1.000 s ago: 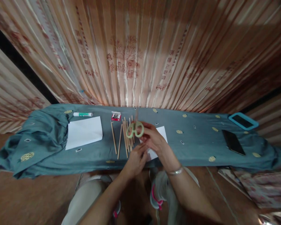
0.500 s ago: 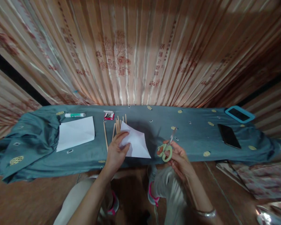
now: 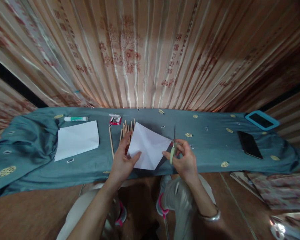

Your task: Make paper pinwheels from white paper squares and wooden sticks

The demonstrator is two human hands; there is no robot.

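Paper: I see the creased white sheet (image 3: 147,146) lifted just over the blue cloth (image 3: 205,153).
Left hand (image 3: 122,163): pinching its left edge.
Right hand (image 3: 185,160): closed around green-handled scissors (image 3: 173,148), blades pointing away, beside the right corner.
Behind: wooden sticks (image 3: 125,131).

Dim and warm overall, brightest in glossy streaks down the curtain (image 3: 145,66) folds near the middle, darkening toward the right corner and the floor (image 3: 27,213). Soft shadow beneath the folded paper (image 3: 148,146). Strong fisheye bending at the edges; slightly soft and grainy throughout
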